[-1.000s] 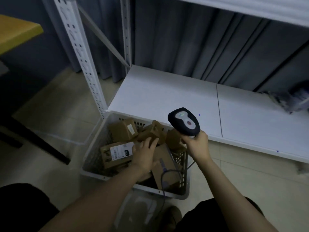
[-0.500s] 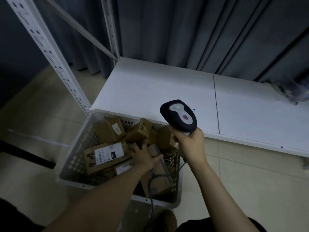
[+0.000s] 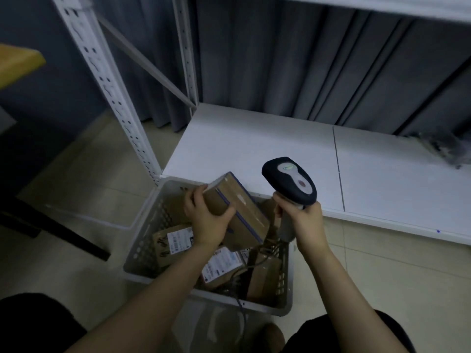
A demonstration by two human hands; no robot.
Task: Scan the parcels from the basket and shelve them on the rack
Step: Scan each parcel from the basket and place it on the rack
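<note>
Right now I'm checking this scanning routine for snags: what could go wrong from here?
1. The cable from the scanner runs down among the parcels in the basket; it may snag when the right hand moves.
2. The left hand grips the tilted box by one end only, so it could slip.

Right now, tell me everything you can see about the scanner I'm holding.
The scanner is a handheld, pistol-shaped one that looks plastic: a dark rounded head with a pale grey panel and a small reddish button on top, on a grey handle. The right hand grips the handle, holding it upright over the right side of the basket. A dark cord runs from its base down into the basket. Its scan window is hidden.
</note>
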